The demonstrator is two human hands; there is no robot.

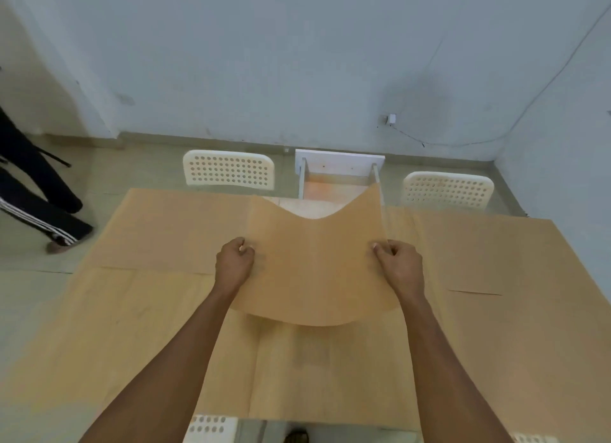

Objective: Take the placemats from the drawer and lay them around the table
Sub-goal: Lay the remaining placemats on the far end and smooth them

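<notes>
A tan placemat [317,264] hangs in the air over the middle of the table [139,327], sagging in the centre with its far corners raised. My left hand [234,264] pinches its left edge and my right hand [400,266] pinches its right edge. Beyond the table's far edge a white drawer [340,174] stands pulled open; the raised placemat hides part of its inside. Other tan placemats lie flat on the table: one at the far left [178,231], one at the far right [479,254], and one below the held mat [317,373].
Two white perforated chairs stand at the far side, one left [228,169] and one right [448,191] of the drawer. More chair backs [210,428] show at the near edge. A person's legs [39,204] in dark trousers stand at the left. A wall is behind.
</notes>
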